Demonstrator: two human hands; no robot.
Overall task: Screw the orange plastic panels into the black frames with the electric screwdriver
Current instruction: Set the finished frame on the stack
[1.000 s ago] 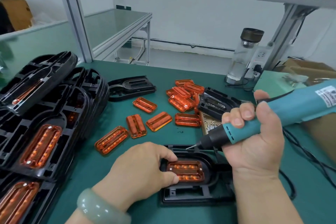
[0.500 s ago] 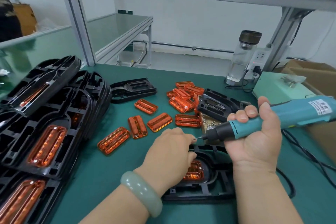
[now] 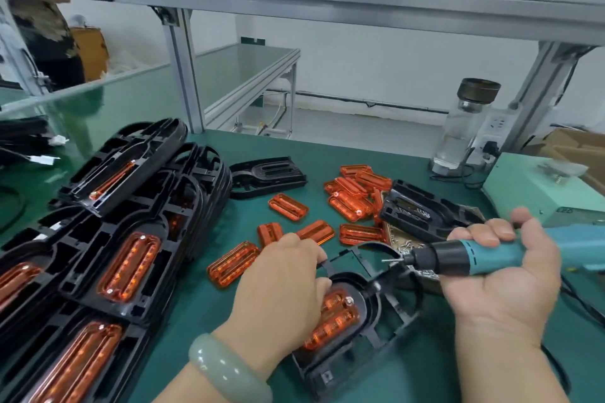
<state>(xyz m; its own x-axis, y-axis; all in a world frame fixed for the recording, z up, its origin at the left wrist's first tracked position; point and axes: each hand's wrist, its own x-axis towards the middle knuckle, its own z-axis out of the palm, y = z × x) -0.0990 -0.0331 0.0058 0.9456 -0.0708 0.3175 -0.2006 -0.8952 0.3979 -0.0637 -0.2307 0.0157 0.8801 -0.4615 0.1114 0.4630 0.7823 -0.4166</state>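
So that the orange panel (image 3: 334, 321) cannot shift in the black frame (image 3: 360, 360) on the bench (image 3: 196, 321), the left hand (image 3: 281, 288) grips the frame over it, while the right hand (image 3: 501, 278) clasps the electric screwdriver (image 3: 474, 255), bit level just above.

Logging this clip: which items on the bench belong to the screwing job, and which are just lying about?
Job: electric screwdriver in right hand; black frame with orange panel, held by left hand; loose orange panels; screws; stacked finished frames.
Lying about: glass bottle; cardboard box; socket.
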